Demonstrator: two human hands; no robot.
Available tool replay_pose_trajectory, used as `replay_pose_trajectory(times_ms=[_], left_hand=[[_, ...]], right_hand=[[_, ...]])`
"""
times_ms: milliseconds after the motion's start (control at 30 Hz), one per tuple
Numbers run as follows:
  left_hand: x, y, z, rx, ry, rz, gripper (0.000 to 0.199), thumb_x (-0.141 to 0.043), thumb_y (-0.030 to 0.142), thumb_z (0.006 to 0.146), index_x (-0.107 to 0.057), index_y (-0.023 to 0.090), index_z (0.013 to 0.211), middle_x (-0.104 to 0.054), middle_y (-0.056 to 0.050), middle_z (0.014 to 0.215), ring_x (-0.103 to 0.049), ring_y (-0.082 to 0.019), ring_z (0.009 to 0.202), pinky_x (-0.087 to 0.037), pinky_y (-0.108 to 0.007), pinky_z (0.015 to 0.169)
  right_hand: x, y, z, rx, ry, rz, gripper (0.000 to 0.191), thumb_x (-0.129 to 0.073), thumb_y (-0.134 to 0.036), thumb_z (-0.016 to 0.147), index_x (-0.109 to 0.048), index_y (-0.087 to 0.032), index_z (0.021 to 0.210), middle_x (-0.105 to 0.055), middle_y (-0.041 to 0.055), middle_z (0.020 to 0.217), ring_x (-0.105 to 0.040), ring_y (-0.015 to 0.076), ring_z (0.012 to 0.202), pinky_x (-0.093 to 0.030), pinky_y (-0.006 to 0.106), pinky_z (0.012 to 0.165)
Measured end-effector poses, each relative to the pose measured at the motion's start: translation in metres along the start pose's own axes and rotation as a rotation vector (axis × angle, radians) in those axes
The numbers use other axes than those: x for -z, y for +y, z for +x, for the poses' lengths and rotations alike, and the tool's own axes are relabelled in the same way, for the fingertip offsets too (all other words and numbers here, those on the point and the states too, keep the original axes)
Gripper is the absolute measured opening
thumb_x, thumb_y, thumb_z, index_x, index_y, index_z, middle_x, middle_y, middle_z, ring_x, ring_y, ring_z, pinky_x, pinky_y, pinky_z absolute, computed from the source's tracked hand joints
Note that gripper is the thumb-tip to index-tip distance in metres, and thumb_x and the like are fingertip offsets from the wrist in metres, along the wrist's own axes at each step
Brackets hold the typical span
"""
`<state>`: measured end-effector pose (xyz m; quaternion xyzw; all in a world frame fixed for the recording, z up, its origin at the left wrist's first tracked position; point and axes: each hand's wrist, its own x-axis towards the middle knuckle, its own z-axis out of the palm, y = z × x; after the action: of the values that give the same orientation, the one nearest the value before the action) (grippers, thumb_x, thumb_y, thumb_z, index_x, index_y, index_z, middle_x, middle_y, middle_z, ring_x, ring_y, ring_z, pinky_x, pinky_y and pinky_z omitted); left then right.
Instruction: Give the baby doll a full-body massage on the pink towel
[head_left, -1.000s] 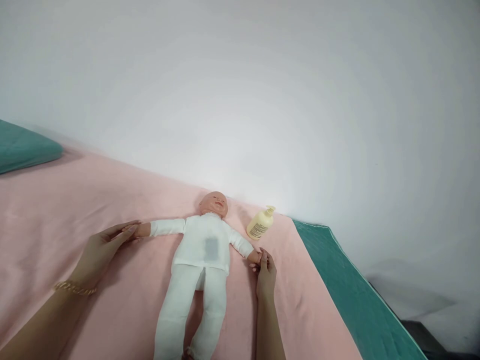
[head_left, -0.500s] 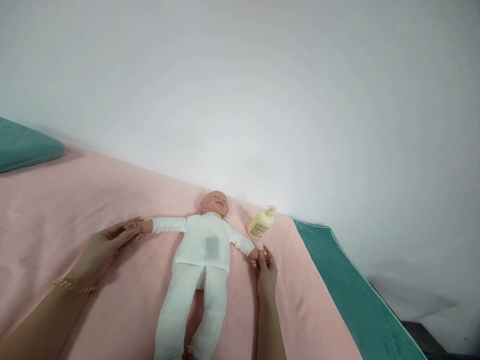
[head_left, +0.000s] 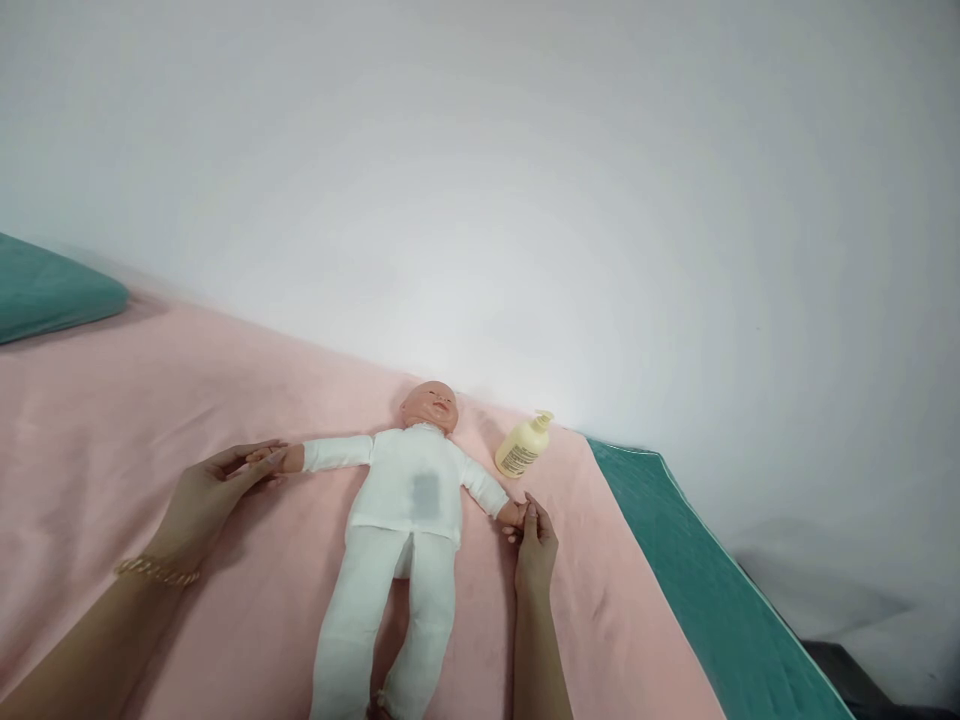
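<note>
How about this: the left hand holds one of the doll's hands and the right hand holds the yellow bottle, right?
Not quite: the right hand holds the doll's other hand, not the yellow bottle, which sits apart, as the head view shows. The left hand does hold one of the doll's hands.

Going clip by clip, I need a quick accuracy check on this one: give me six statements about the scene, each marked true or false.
1. The doll lies on a pink sheet. True.
2. The left hand holds one of the doll's hands. True.
3. The pump bottle is nearer the right hand than the left. True.
4. The right hand grips the bottle. False: it holds the doll's other hand.
5. The doll's trousers are green. False: the trousers are white.
6. The bracelet is on the right wrist. False: the bracelet is on the left.
</note>
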<state>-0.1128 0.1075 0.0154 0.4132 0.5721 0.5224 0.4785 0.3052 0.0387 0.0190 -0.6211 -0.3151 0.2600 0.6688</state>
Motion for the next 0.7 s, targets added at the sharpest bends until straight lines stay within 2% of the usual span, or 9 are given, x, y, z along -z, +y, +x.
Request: replay_pose_trajectory(times_ms=[67,133,267,367,500,567,700], left_hand=[[0.001,-0.001,0.0,0.002,-0.001,-0.002,0.063,-0.074,0.059,0.073,-0.068,0.018,0.121,-0.068,-0.009,0.125,-0.066,-0.024,0.103,-0.056,-0.024,0.08],[0.002,-0.003,0.002,0.004,-0.006,-0.018,0.063,-0.074,0.058,0.074,-0.068,0.019,0.123,-0.068,-0.009,0.126,-0.066,-0.023,0.104,-0.055,-0.025,0.083],[0.003,-0.009,0.006,0.018,-0.011,-0.071,0.059,-0.073,0.057,0.077,-0.068,0.019,0.122,-0.067,-0.008,0.127,-0.064,-0.022,0.108,-0.053,-0.024,0.086],[0.003,-0.006,0.004,0.025,-0.004,-0.048,0.058,-0.069,0.06,0.079,-0.069,0.02,0.122,-0.069,-0.008,0.124,-0.064,-0.02,0.105,-0.053,-0.021,0.074],[0.001,0.01,-0.006,0.077,0.021,0.034,0.058,-0.065,0.064,0.08,-0.07,0.024,0.121,-0.071,-0.006,0.118,-0.063,-0.02,0.1,-0.045,-0.017,0.055],[0.0,0.017,-0.01,0.09,0.025,0.034,0.055,-0.067,0.062,0.079,-0.07,0.026,0.12,-0.071,-0.005,0.119,-0.064,-0.02,0.102,-0.047,-0.017,0.058],[0.001,0.016,-0.009,0.012,-0.007,0.087,0.049,-0.071,0.058,0.077,-0.071,0.028,0.117,-0.069,-0.002,0.126,-0.062,-0.02,0.114,-0.053,-0.02,0.076]], right_hand=[[0.001,0.003,0.001,0.01,0.008,0.009,0.046,-0.061,-0.048,0.091,-0.063,-0.012,0.121,-0.068,0.0064,0.093,-0.061,0.0119,0.06,-0.054,0.027,0.057],[0.001,0.005,0.001,0.019,0.015,0.016,0.038,-0.06,-0.042,0.094,-0.062,-0.014,0.121,-0.067,0.0078,0.102,-0.065,0.0155,0.076,-0.058,0.031,0.068],[-0.003,0.007,0.002,0.035,0.017,0.033,0.033,-0.059,-0.036,0.097,-0.058,-0.017,0.124,-0.061,0.0089,0.123,-0.064,0.0211,0.103,-0.057,0.042,0.087],[-0.006,0.007,0.002,0.047,0.018,0.039,0.033,-0.059,-0.036,0.097,-0.058,-0.018,0.125,-0.06,0.0094,0.125,-0.063,0.022,0.106,-0.056,0.043,0.09],[-0.006,0.007,0.001,0.061,0.017,0.035,0.033,-0.059,-0.036,0.097,-0.058,-0.019,0.124,-0.06,0.0094,0.126,-0.063,0.0219,0.106,-0.055,0.043,0.09],[-0.006,0.008,0.001,0.063,0.014,0.028,0.033,-0.058,-0.036,0.097,-0.059,-0.019,0.124,-0.06,0.0094,0.126,-0.063,0.0219,0.106,-0.055,0.043,0.09],[-0.006,0.008,0.001,0.064,0.011,0.014,0.034,-0.06,-0.036,0.096,-0.058,-0.018,0.125,-0.06,0.0095,0.126,-0.063,0.0222,0.106,-0.056,0.043,0.09]])
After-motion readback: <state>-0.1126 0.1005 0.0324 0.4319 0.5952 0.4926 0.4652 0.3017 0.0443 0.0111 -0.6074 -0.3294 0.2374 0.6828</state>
